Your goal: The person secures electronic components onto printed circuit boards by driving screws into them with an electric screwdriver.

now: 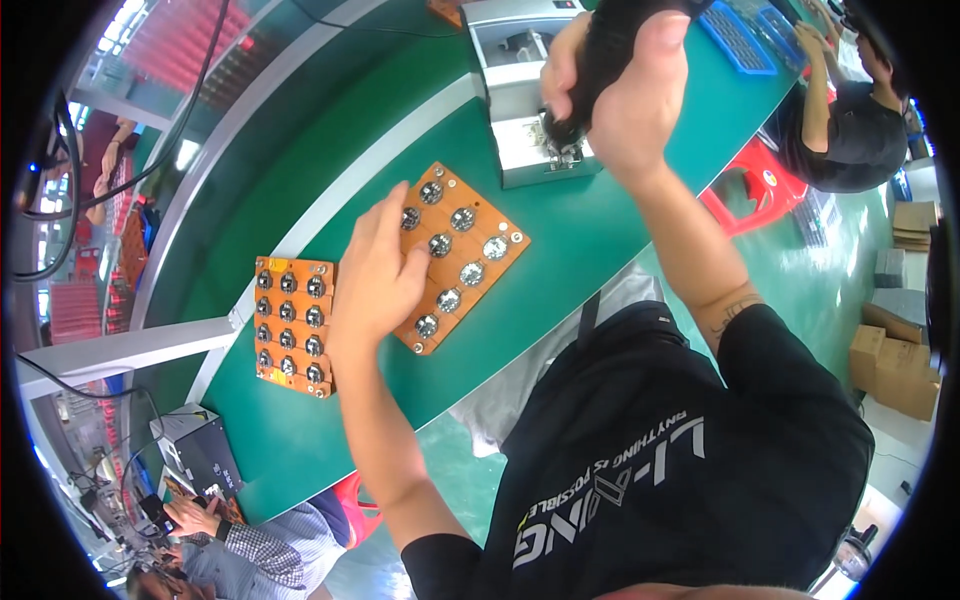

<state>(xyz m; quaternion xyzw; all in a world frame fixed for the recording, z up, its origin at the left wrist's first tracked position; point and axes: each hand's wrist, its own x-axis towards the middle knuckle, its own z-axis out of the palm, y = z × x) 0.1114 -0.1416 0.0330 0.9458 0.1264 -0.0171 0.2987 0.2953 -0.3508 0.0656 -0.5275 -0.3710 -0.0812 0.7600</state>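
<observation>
My right hand (640, 115) is wrapped around a thick black handheld tool (618, 50) that looks like an electric screwdriver. Its lower end reaches down into the bright front opening of a grey-white benchtop machine (508, 92), which resembles a screw feeder. My left hand (378, 275) lies over the left side of an orange fixture board (468, 245), fingers stretched out and thumb apart. Small round metallic-and-black parts (448, 298) sit in rows on that board; my fingers hide some of its left edge.
Left of my left hand lies a second orange board (300, 299) filled with similar round parts. A blue tray (738, 38) is at the far right of the green bench (590, 255). A red stool (765, 190) stands beyond the edge. Co-workers sit at right and lower left.
</observation>
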